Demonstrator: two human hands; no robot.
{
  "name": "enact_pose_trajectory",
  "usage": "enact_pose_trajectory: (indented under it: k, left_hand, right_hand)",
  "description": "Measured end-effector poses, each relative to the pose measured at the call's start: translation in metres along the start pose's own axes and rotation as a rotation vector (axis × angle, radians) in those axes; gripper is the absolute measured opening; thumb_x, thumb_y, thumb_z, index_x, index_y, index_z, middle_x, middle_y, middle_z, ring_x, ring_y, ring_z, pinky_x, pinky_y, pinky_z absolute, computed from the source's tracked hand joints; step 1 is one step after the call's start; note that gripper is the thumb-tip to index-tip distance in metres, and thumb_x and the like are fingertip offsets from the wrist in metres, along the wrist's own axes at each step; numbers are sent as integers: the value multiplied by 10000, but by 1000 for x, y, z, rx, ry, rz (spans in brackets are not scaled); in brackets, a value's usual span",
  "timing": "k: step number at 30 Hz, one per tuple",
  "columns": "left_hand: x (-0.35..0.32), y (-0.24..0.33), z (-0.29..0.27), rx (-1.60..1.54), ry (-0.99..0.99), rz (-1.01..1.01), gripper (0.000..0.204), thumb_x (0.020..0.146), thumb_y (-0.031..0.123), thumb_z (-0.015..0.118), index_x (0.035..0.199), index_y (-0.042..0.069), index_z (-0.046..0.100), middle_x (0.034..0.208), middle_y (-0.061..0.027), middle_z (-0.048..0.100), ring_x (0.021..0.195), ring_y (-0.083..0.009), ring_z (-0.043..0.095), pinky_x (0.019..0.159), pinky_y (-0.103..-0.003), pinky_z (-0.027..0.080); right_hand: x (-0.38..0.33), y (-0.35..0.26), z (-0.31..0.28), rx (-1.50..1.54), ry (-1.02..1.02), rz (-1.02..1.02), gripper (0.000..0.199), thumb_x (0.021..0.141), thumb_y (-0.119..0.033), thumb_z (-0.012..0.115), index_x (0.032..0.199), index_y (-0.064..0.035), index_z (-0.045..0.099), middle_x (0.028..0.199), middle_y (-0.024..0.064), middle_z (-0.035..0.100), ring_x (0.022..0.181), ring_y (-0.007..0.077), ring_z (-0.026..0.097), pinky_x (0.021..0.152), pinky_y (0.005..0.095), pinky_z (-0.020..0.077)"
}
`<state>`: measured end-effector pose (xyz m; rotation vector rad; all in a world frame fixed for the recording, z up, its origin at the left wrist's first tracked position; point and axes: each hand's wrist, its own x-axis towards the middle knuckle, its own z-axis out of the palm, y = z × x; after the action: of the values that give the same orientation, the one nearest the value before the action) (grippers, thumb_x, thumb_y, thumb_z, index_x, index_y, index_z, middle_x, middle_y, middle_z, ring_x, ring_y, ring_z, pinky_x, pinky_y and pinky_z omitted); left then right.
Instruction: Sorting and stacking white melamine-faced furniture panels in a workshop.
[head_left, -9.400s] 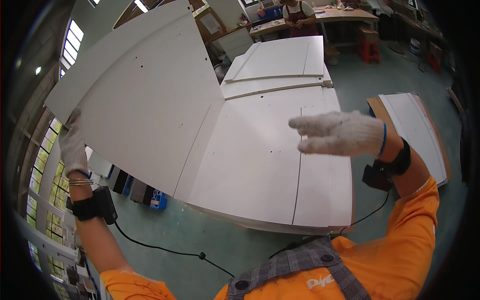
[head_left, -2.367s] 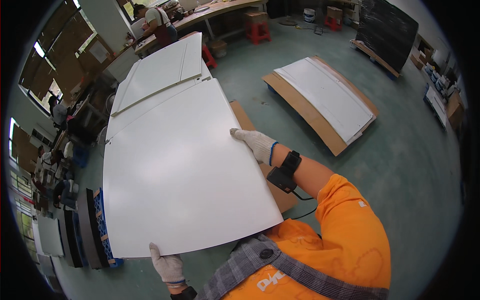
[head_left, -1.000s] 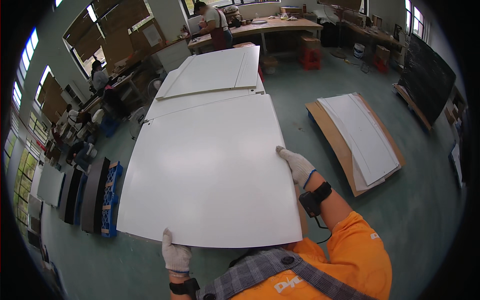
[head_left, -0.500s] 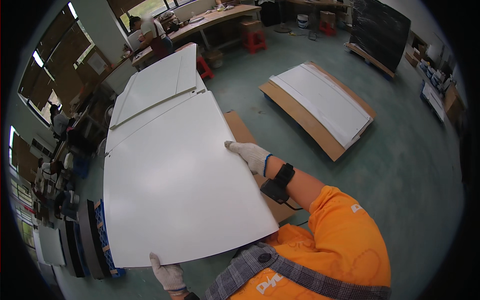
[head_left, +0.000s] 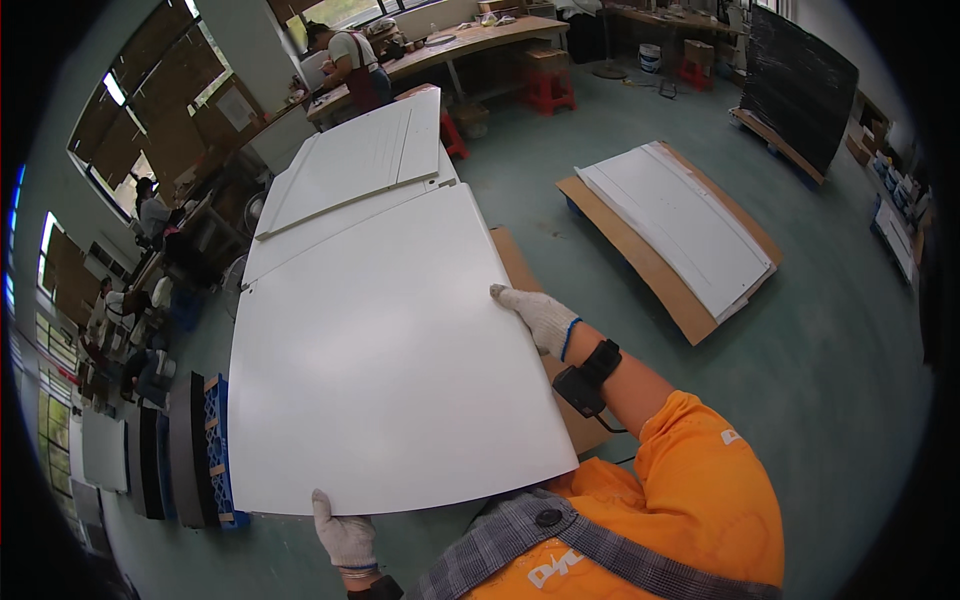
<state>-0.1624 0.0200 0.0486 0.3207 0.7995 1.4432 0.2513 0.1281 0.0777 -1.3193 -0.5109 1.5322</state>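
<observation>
A large, smooth white panel (head_left: pixel 390 370) fills the middle of the view. My left hand (head_left: pixel 343 533), in a knitted white glove, holds its near edge, thumb on top and fingers hidden underneath. The panel's right edge is in my right hand (head_left: pixel 543 320), gloved the same way, with the thumb over the top face and the other fingers mostly below. Just beyond its far edge lie more white panels (head_left: pixel 350 165), the upper one marked with long lines or grooves. What bears the large panel from below is mostly hidden.
Brown cardboard (head_left: pixel 520 270) shows under the panel's right side. A low stack of white sheets (head_left: pixel 680 225) rests on cardboard to the right. Dark boards on a blue pallet (head_left: pixel 217 450) stand at left. People work along benches (head_left: pixel 470 45) at the back and left.
The whole scene has shifted rightward in the picture as the view turned slightly left. Both hands keep their hold on the white panel.
</observation>
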Motion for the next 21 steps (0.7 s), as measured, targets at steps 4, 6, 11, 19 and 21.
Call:
enact_pose_trajectory:
  k: [4, 6, 11, 19, 21]
  left_hand:
    - [-5, -2, 17, -31, 83, 43, 376, 943, 291, 498, 1195, 12, 488, 1162, -119, 575, 1078, -265, 562, 934, -432, 478]
    - [-6, -3, 20, -2, 100, 49, 360, 941, 285, 498, 1184, 19, 494, 1154, -115, 577, 1073, -265, 564, 929, -434, 477]
    - [-4, -2, 13, -37, 85, 50, 339, 943, 271, 495, 1177, 26, 498, 1160, -115, 573, 1071, -269, 564, 930, -425, 479]
    - [-6, 0, 15, -87, 67, 67, 325, 950, 238, 480, 1184, 12, 484, 1170, -119, 567, 1073, -272, 563, 928, -411, 483]
    - [-4, 0, 11, -85, 52, 41, 318, 954, 233, 473, 1182, 11, 482, 1178, -119, 563, 1079, -274, 560, 931, -417, 481]
  right_hand:
    - [0, 1, 3, 64, 22, 13, 521, 875, -402, 609, 1086, 67, 519, 875, 185, 608, 662, 213, 649, 500, 353, 557]
    - [2, 2, 1, 14, -6, -6, 527, 876, -410, 603, 1082, 68, 520, 880, 192, 605, 690, 220, 651, 511, 368, 559]
    - [3, 1, 7, -18, 75, 8, 515, 872, -418, 609, 1064, 58, 556, 875, 165, 628, 673, 206, 645, 553, 345, 548]
    - [-2, 0, 13, -37, 98, -8, 564, 882, -414, 592, 1139, 84, 527, 944, 216, 606, 725, 246, 650, 567, 364, 560]
    - [3, 5, 9, -6, 87, -67, 579, 886, -407, 585, 1166, 93, 507, 983, 238, 594, 747, 262, 652, 577, 374, 566]
